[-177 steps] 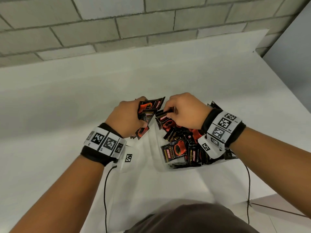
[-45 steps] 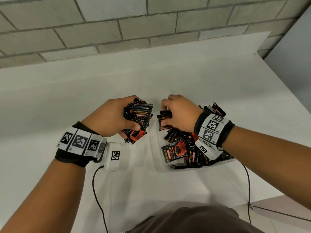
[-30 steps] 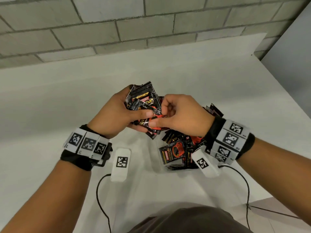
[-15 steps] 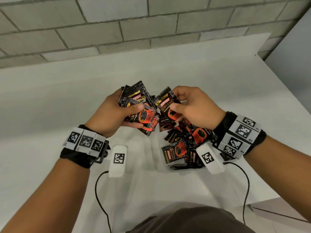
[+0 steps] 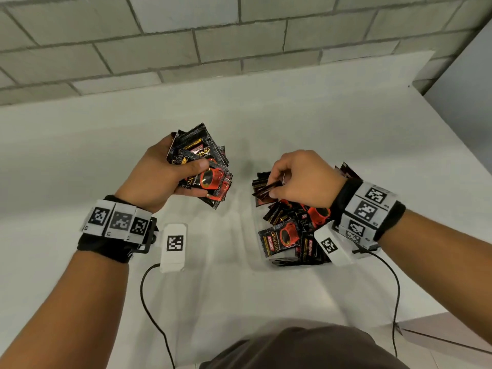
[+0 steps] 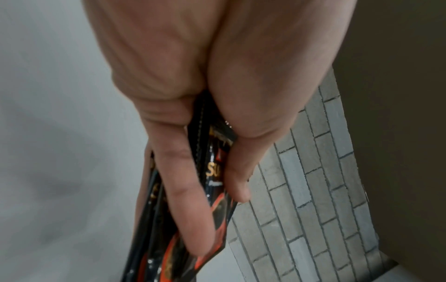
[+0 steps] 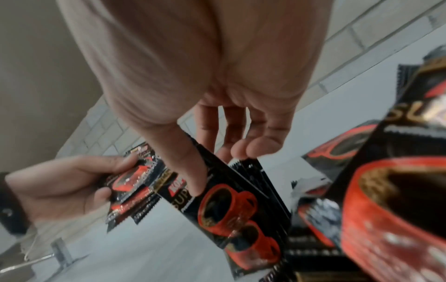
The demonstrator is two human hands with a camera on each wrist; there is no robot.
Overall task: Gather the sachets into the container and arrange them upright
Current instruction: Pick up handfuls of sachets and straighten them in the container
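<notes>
My left hand (image 5: 170, 177) grips a fanned stack of black-and-red coffee sachets (image 5: 205, 166), thumb across the top one, held above the table left of the container. The same stack (image 6: 212, 183) shows between thumb and fingers in the left wrist view. My right hand (image 5: 298, 179) pinches one sachet (image 5: 266, 187) between thumb and fingers over the container's far left end; the right wrist view shows that sachet (image 7: 224, 206) under the thumb. A clear plastic container (image 5: 269, 259) holds a loose jumble of sachets (image 5: 287, 233), most lying tilted. The right wrist hides its right side.
A white table (image 5: 239, 115) runs to a grey block wall (image 5: 186, 43). Its right edge (image 5: 452, 145) drops off beside the container. Two black cables (image 5: 149, 310) trail from the wrist cameras toward my body. A dark garment (image 5: 306, 350) is at the near edge.
The hands have drawn apart. My right hand came down from beside the left hand's stack to the container with one sachet pinched. The left hand's stack shifted slightly left.
</notes>
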